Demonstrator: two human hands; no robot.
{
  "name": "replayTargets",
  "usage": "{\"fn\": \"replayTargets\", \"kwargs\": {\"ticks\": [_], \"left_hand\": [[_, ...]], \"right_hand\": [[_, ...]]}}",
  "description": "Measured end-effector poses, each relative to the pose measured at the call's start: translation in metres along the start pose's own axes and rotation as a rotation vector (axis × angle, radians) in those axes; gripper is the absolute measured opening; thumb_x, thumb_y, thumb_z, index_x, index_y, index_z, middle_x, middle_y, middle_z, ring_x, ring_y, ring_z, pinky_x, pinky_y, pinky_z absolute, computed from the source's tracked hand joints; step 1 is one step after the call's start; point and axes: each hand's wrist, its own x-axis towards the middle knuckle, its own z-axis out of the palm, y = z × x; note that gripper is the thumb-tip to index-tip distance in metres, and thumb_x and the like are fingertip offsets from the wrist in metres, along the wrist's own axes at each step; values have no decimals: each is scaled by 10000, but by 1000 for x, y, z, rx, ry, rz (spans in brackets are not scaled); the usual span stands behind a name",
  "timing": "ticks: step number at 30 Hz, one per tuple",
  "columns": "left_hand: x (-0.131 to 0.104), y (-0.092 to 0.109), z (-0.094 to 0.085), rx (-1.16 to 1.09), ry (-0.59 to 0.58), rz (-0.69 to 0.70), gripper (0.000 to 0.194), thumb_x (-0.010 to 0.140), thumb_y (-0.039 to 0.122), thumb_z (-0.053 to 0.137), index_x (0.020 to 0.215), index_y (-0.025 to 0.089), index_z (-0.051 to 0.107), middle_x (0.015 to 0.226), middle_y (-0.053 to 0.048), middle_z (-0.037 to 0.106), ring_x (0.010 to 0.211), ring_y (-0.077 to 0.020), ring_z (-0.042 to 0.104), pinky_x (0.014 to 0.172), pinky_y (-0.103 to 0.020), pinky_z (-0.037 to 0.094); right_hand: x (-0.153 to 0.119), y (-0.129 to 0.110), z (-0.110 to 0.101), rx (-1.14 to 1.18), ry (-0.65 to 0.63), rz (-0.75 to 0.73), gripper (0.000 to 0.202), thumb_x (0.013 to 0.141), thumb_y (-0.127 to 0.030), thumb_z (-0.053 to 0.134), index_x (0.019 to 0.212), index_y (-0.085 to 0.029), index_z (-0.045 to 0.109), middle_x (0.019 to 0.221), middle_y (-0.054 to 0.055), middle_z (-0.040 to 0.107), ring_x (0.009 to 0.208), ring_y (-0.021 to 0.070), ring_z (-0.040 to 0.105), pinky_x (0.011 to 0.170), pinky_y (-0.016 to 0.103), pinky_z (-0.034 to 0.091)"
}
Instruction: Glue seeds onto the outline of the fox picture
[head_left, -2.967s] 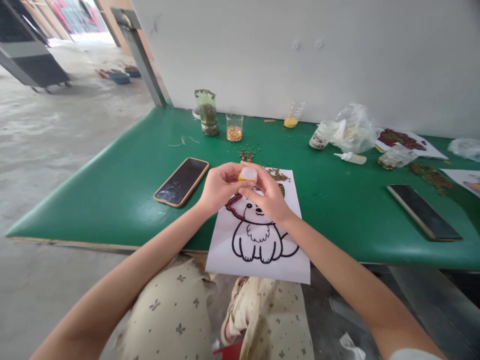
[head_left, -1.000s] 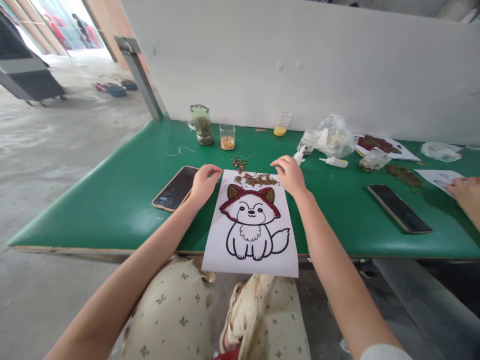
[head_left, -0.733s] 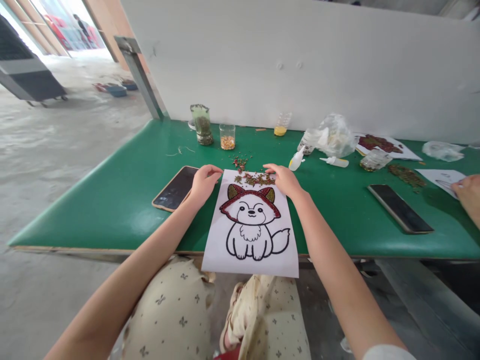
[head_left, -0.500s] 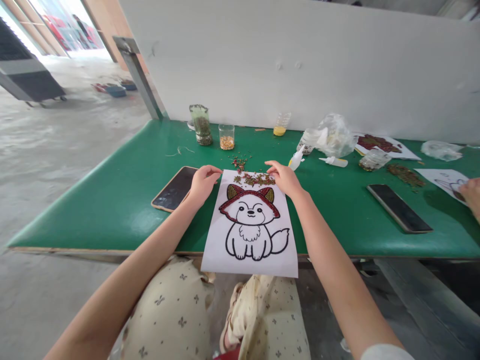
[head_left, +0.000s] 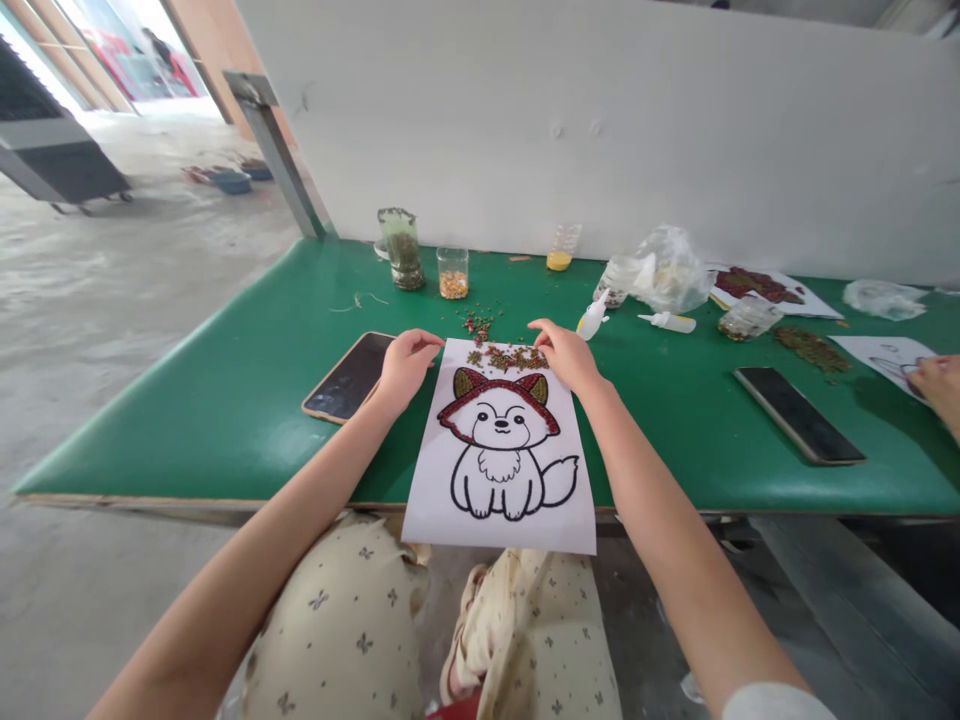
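A white sheet of paper (head_left: 431,500) with a black-outlined cartoon fox lies before me, its lower end over the table's front edge. Red and green beans fill the fox's ears and the band over its head. Loose beans (head_left: 510,358) are heaped at the sheet's top. My left hand (head_left: 409,368) pinches the top left corner, beside a phone in a tan case (head_left: 349,375). At the top right corner, my right hand (head_left: 568,355) grips the paper with curled fingers, its index finger stretched out; that corner is hidden beneath it.
Behind the sheet stand a jar of green beans (head_left: 405,255) and a cup of corn kernels (head_left: 453,275). Two glue bottles (head_left: 592,318), plastic bags (head_left: 671,270) and a dark phone (head_left: 799,415) lie rightward. Another person's hand (head_left: 941,385) rests on a drawing (head_left: 874,350) at far right.
My hands and the sheet have barely moved. At the far right, the other person's hand has shifted slightly left over their drawing.
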Motion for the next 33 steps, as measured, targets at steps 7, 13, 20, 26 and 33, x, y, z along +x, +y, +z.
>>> {"fn": "replayTargets", "kwargs": {"ticks": [7, 13, 20, 26, 33], "left_hand": [[0, -1, 1, 13, 0, -3, 142, 678, 245, 559, 737, 168, 661, 718, -13, 610, 700, -146, 560, 633, -256, 466], [2, -8, 1, 136, -40, 36, 136, 690, 234, 567, 750, 175, 674, 752, -16, 624, 732, -155, 568, 728, -292, 457], [0, -9, 3, 248, -117, 64, 113, 705, 187, 575, 751, 170, 677, 800, -26, 630, 766, -164, 573, 770, -310, 458], [1, -9, 5, 279, -112, 80, 119, 698, 180, 591, 780, 162, 675, 812, -25, 608, 781, -168, 567, 784, -316, 449], [-1, -7, 5, 291, -94, 82, 120, 686, 160, 594, 775, 170, 674, 821, -17, 581, 788, -160, 559, 816, -319, 442]], "right_hand": [[3, -6, 7, -190, -20, -5, 359, 805, -4, 418, 1073, -192, 568, 953, 90, 651, 921, 228, 542, 678, 291, 405], [2, -13, 4, -104, 65, -42, 366, 780, 36, 356, 1033, -173, 519, 953, 128, 590, 913, 253, 522, 790, 378, 427], [-48, -86, 8, 431, -136, -277, 130, 900, -156, 400, 992, -228, 457, 923, 52, 574, 868, 174, 552, 781, 319, 454], [-87, -107, 18, 531, -330, -317, 114, 881, -174, 442, 978, -233, 454, 926, 33, 576, 792, 150, 551, 711, 300, 449], [-85, -102, 20, 512, -266, -178, 105, 842, -161, 473, 904, -236, 434, 879, 17, 581, 770, 151, 560, 684, 295, 441]]}}
